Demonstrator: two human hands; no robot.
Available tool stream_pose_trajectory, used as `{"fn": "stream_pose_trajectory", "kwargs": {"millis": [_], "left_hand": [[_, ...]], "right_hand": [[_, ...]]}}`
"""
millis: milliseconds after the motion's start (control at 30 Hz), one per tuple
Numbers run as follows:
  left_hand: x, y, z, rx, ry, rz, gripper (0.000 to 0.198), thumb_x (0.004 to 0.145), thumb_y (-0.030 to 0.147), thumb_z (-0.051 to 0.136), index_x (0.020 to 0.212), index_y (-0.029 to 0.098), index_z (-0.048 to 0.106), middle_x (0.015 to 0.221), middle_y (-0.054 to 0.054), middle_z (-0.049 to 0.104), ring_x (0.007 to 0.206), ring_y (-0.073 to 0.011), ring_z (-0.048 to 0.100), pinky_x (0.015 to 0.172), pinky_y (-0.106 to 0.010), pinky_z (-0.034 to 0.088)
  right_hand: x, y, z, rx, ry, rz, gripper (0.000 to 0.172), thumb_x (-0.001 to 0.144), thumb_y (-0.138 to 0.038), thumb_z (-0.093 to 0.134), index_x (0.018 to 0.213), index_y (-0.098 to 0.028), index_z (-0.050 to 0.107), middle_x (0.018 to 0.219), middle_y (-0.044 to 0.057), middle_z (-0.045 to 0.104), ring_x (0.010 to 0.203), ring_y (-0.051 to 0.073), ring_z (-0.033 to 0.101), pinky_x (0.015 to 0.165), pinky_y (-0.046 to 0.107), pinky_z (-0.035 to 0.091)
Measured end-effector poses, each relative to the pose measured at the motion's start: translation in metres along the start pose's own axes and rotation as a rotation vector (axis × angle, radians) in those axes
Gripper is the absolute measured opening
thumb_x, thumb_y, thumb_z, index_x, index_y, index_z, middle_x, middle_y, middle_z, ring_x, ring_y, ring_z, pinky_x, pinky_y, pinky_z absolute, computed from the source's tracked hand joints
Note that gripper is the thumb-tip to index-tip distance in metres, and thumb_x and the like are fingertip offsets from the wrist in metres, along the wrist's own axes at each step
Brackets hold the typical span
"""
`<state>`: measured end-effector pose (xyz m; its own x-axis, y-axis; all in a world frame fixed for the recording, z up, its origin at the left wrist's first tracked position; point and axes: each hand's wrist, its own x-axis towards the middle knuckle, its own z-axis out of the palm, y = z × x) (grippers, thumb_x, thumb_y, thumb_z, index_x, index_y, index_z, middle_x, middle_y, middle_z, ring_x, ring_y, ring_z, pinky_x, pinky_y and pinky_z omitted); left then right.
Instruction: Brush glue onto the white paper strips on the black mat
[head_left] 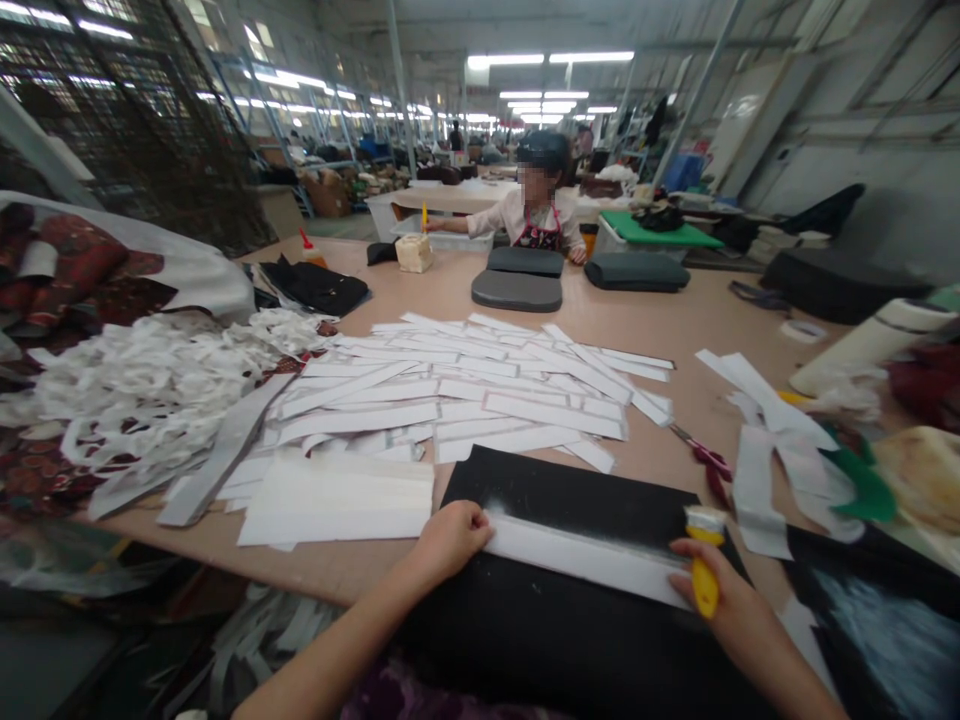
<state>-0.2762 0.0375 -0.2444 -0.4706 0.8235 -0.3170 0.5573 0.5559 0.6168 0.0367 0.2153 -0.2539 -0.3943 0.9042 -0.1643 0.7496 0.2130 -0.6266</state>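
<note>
A long white strip [585, 558] lies across a black sheet [562, 490] at the table's near edge. My left hand [456, 535] pinches the strip's left end between thumb and fingers. At the other end, my right hand [724, 590] is closed around a brush with a yellow handle [703, 585] and pale bristles, its fingertips touching the strip. Beyond the black sheet, many similar white strips [465, 390] lie in a loose pile. Left of it is a stack of wider cream-white pieces [337, 505].
Scissors with red handles [709, 465] lie right of the pile, near loose white pieces [780, 470]. Tangled white scraps [165, 390] heap up on the left. Across the table sits a co-worker [536, 200] behind dark grey pads [517, 288]. A white roll [870, 345] leans at right.
</note>
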Motion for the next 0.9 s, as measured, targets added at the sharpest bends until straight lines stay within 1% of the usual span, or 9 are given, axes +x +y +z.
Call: {"fn": "stream_pose_trajectory", "kwargs": {"millis": [167, 267, 367, 467, 567, 700, 800, 900], "left_hand": [[-0.002, 0.003, -0.001, 0.041, 0.019, 0.007, 0.014, 0.073, 0.028, 0.052, 0.068, 0.017, 0.06, 0.069, -0.003, 0.06, 0.066, -0.0156, 0.054, 0.057, -0.024, 0.031], [-0.005, 0.008, -0.001, 0.071, 0.026, 0.018, 0.012, 0.073, 0.025, 0.052, 0.066, 0.018, 0.058, 0.07, -0.002, 0.059, 0.068, -0.0155, 0.054, 0.058, -0.024, 0.031], [-0.009, 0.012, 0.0, 0.104, 0.029, 0.037, 0.012, 0.075, 0.024, 0.05, 0.067, 0.017, 0.056, 0.07, -0.002, 0.058, 0.068, -0.016, 0.053, 0.059, -0.024, 0.03], [-0.009, 0.01, 0.002, 0.166, 0.026, 0.043, 0.013, 0.078, 0.025, 0.046, 0.071, 0.018, 0.054, 0.072, -0.002, 0.057, 0.068, -0.0166, 0.054, 0.059, -0.025, 0.03], [-0.005, 0.004, 0.005, 0.228, 0.007, 0.057, 0.016, 0.081, 0.028, 0.043, 0.073, 0.019, 0.053, 0.072, -0.001, 0.057, 0.07, -0.0161, 0.055, 0.06, -0.025, 0.032], [-0.001, -0.002, 0.008, 0.263, 0.0, 0.08, 0.019, 0.083, 0.031, 0.041, 0.074, 0.019, 0.053, 0.071, 0.0, 0.057, 0.07, -0.016, 0.056, 0.061, -0.025, 0.033], [-0.001, -0.004, 0.009, 0.281, 0.006, 0.086, 0.021, 0.083, 0.032, 0.039, 0.075, 0.02, 0.054, 0.07, 0.0, 0.057, 0.069, -0.0159, 0.057, 0.06, -0.025, 0.034], [0.0, -0.005, 0.01, 0.309, 0.008, 0.105, 0.022, 0.084, 0.032, 0.038, 0.072, 0.02, 0.052, 0.069, 0.0, 0.057, 0.067, -0.0154, 0.057, 0.059, -0.025, 0.034]], "right_hand": [[-0.001, -0.003, 0.001, -0.041, -0.001, -0.041, 0.039, 0.061, -0.05, 0.057, 0.093, -0.026, 0.06, 0.071, 0.001, 0.066, 0.065, 0.023, 0.065, 0.059, 0.03, 0.048], [-0.004, -0.006, 0.002, -0.066, 0.029, -0.063, 0.038, 0.063, -0.048, 0.056, 0.093, -0.026, 0.059, 0.069, 0.0, 0.065, 0.059, 0.022, 0.063, 0.058, 0.03, 0.047], [-0.012, -0.011, 0.003, -0.103, 0.079, -0.063, 0.036, 0.068, -0.044, 0.051, 0.096, -0.023, 0.058, 0.073, 0.002, 0.065, 0.06, 0.021, 0.062, 0.058, 0.029, 0.047], [-0.019, -0.014, 0.006, -0.147, 0.134, -0.047, 0.032, 0.073, -0.035, 0.045, 0.1, -0.021, 0.056, 0.076, 0.003, 0.065, 0.065, 0.02, 0.063, 0.061, 0.028, 0.047], [-0.021, -0.014, 0.008, -0.196, 0.173, -0.059, 0.03, 0.076, -0.024, 0.042, 0.103, -0.02, 0.054, 0.082, 0.005, 0.065, 0.072, 0.019, 0.063, 0.065, 0.027, 0.047], [-0.024, -0.014, 0.012, -0.27, 0.187, -0.102, 0.036, 0.074, -0.009, 0.039, 0.107, -0.018, 0.052, 0.088, 0.006, 0.064, 0.08, 0.019, 0.063, 0.07, 0.028, 0.047], [-0.024, -0.013, 0.019, -0.337, 0.234, -0.164, 0.042, 0.072, -0.001, 0.037, 0.107, -0.018, 0.051, 0.092, 0.007, 0.064, 0.085, 0.019, 0.062, 0.073, 0.027, 0.047], [-0.024, -0.011, 0.025, -0.469, 0.296, -0.254, 0.046, 0.07, 0.004, 0.034, 0.107, -0.017, 0.052, 0.088, 0.007, 0.063, 0.083, 0.019, 0.061, 0.074, 0.028, 0.047]]}}
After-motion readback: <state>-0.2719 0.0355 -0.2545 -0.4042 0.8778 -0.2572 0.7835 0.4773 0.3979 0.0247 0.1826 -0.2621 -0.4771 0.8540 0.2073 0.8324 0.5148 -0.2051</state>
